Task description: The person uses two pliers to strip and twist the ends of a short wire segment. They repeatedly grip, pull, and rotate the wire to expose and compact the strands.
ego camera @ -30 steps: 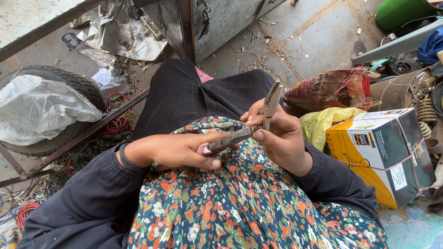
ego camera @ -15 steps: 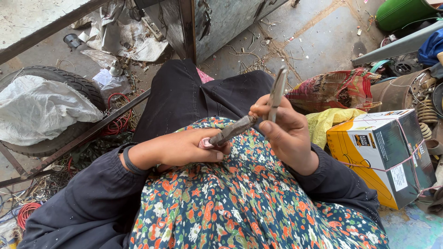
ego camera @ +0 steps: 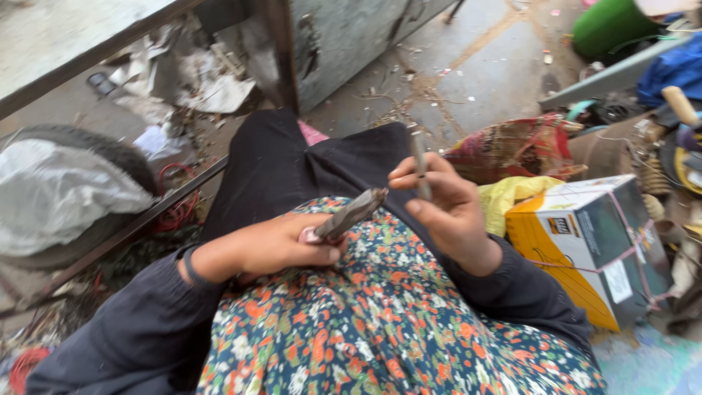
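Your left hand (ego camera: 274, 245) grips a dull grey, frayed-ended cable piece (ego camera: 351, 213) over your lap. Your right hand (ego camera: 446, 208) pinches a thin grey strip (ego camera: 419, 162) upright, apart from the cable. Yellow-and-black cardboard box (ego camera: 585, 245), white label on its side, lies just right.

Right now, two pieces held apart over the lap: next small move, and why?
Probably bring the thin grey strip in the right hand back down to the frayed tip of the thick cable piece in the left hand. The two are apart, the strip upright, the cable end pointing toward it.
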